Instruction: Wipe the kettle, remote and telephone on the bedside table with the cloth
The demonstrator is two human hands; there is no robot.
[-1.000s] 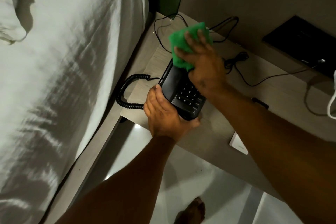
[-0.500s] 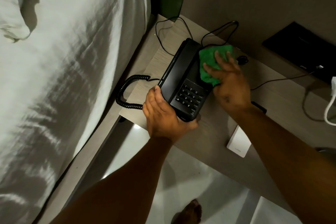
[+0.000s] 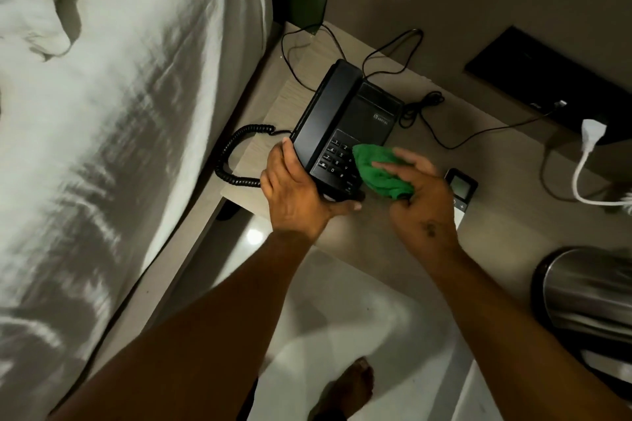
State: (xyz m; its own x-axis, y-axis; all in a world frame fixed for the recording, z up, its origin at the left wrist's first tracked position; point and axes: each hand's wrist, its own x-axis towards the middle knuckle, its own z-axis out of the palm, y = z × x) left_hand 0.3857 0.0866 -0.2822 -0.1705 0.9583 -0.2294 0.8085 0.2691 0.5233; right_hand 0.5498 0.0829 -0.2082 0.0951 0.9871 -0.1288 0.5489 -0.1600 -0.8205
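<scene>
Right hand (image 3: 419, 195): gripping a bunched green cloth (image 3: 379, 173) between fingers and thumb, pressing it against the right side of the keypad; fingers blurred.
Left hand (image 3: 297, 193): clasping the near left corner of the telephone (image 3: 342, 123), fingers wrapping its left edge, thumb lying along the near edge.
Telephone: sitting black on the bedside table (image 3: 376, 243), handset resting in its cradle along the left side, number keys partly showing beside the cloth.
Coiled cord (image 3: 236, 154): looping off the telephone's left side, lying on the table's left edge, next to the bed.
Thin black cables (image 3: 431, 113): trailing across the table behind and to the right of the telephone.
Remote (image 3: 460, 193): lying just right of the right hand, partly hidden by it, its small screen showing.
Kettle (image 3: 588, 290): standing at the table's near right, metal, cut off by the frame edge, well apart from the telephone.
White plug and cord (image 3: 590, 143): hanging from the dark wall panel (image 3: 547, 79) at the right.
Bed (image 3: 113, 147): filling the left side, covered in white sheet, lying beside the table.
Bare foot (image 3: 352, 386): standing on the pale floor below the table edge.
</scene>
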